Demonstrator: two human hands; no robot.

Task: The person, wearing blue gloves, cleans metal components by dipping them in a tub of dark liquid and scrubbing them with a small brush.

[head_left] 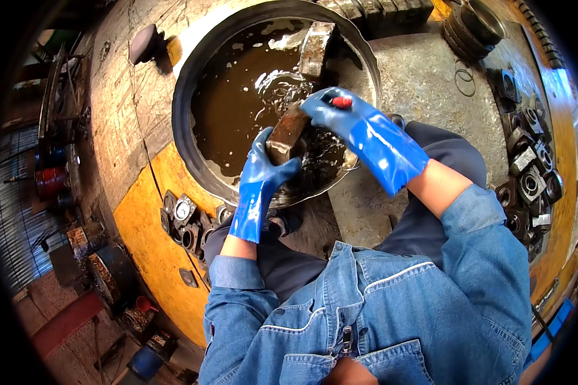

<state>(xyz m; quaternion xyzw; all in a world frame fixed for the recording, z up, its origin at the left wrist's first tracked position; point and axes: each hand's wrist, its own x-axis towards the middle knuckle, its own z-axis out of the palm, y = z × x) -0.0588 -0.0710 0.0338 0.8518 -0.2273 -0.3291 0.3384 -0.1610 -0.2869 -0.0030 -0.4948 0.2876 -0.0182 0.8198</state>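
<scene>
Both my hands wear blue rubber gloves and are over a round metal basin (181,122) of murky brown liquid. My left hand (263,170) grips a rusty brown metal block (288,133) from its lower end, thumb at one side and fingers at the other. My right hand (334,112) is closed round a tool with a red handle end (341,102); the rest of it is hidden, so I cannot tell its kind. This hand is at the block's upper end. Farther back, another metal block (316,50) leans in the liquid near the basin's far right wall.
Several metal parts (530,183) lie at the right, and more small parts (186,215) are left of my knee. Stacked rings (474,29) stand at the far right, near thin loose rings (464,82). A dark rounded object (146,45) sits left of the basin.
</scene>
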